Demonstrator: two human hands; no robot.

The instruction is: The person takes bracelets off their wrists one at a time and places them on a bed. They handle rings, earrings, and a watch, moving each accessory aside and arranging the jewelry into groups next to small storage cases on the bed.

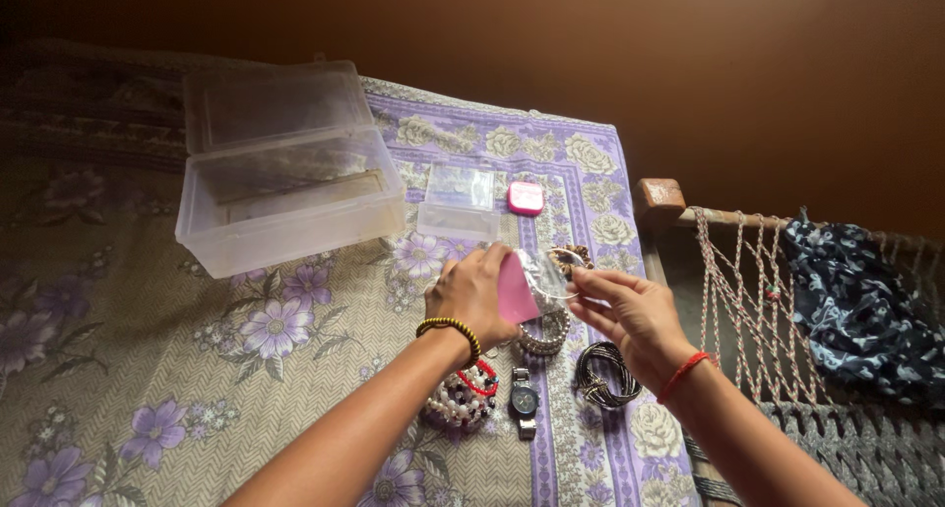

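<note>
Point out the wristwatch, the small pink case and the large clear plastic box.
wristwatch (524, 401), head view, on its round dial.
small pink case (525, 198), head view, middle of its lid.
large clear plastic box (295, 226), head view, on its front wall.

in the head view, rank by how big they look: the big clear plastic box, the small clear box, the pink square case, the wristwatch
1. Big clear plastic box, by far the largest.
2. Small clear box.
3. Wristwatch and pink square case: close. The watch looks longer, but it lies nearer the camera, so I won't rank them.

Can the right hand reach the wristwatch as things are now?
Probably yes: the wristwatch lies uncovered on the cloth just below the right hand, but that hand is pinching a clear pouch.
</note>
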